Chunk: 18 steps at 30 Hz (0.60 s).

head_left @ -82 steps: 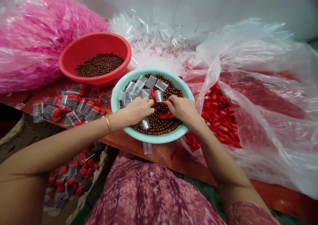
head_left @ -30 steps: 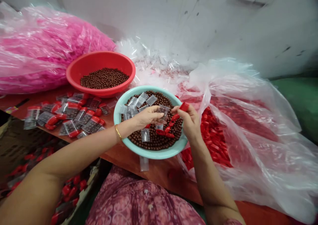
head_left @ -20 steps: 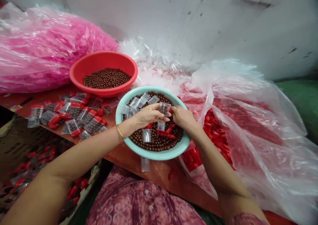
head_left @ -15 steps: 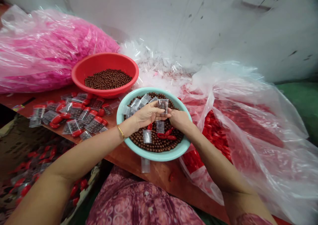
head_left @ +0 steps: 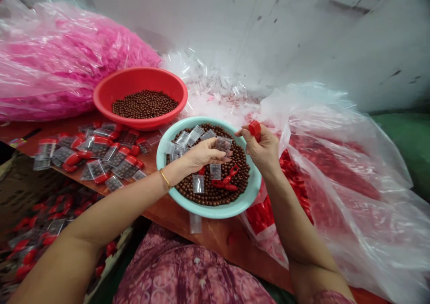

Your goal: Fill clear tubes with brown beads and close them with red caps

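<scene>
My left hand (head_left: 203, 154) is closed on a small clear plastic case (head_left: 223, 145) with dark beads inside, held over the light blue basin (head_left: 215, 212). Between the fingers and thumb of my right hand (head_left: 264, 147) is a red plastic cap (head_left: 254, 128), raised above the basin's right rim. Brown beads (head_left: 218, 199) fill much of the basin. On them lie several clear cases, among them one near the front (head_left: 198, 184), and a few red caps (head_left: 230, 187).
Behind on the left stands a red basin (head_left: 141, 122) of brown beads. Filled, red-capped cases (head_left: 101, 147) lie on the table beside it. A bag of pink pieces (head_left: 67, 66) sits far left, and an open bag of red caps (head_left: 295, 183) at right. A carton (head_left: 20, 174) below holds more filled cases.
My right hand has moved away from the case, up and to the right, and now shows a red cap in its fingers. My left hand keeps the case almost where it was.
</scene>
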{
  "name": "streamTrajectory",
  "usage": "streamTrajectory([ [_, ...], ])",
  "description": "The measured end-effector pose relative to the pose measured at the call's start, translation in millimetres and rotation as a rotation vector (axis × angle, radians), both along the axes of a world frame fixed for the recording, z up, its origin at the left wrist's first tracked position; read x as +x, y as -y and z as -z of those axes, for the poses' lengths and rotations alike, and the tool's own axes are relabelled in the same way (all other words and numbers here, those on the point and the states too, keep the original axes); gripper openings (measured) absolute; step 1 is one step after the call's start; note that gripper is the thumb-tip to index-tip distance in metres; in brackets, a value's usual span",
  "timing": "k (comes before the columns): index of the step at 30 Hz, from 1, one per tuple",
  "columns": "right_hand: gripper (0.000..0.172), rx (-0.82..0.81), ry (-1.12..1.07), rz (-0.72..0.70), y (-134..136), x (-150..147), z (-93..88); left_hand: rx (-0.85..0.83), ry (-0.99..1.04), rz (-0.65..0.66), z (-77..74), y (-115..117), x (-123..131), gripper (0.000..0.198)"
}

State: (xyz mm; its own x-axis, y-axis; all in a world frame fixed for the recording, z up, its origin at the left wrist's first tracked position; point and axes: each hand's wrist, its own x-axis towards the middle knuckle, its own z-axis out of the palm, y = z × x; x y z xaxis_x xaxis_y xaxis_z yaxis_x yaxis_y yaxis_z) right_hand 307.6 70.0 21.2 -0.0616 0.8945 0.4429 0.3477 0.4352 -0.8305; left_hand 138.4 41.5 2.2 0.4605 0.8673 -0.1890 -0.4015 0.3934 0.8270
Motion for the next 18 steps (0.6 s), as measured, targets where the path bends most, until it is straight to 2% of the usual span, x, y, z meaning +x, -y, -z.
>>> streamTrajectory([
  [7,0.035,0.001,0.125,-0.133,9,-12,-7.7,0.026,0.005,-0.016,4.0,0,2,0.032],
  [12,0.038,-0.179,0.101,-0.195,17,-5,-13.8,0.096,-0.052,-0.032,0.9,1,5,0.025],
  [15,0.038,-0.222,0.107,-0.158,16,3,-9.4,0.162,-0.093,-0.042,-2.5,4,6,0.023],
  [18,0.029,-0.178,0.236,-0.09,15,11,0.0,0.206,-0.147,-0.068,-5.7,5,6,0.018],
])
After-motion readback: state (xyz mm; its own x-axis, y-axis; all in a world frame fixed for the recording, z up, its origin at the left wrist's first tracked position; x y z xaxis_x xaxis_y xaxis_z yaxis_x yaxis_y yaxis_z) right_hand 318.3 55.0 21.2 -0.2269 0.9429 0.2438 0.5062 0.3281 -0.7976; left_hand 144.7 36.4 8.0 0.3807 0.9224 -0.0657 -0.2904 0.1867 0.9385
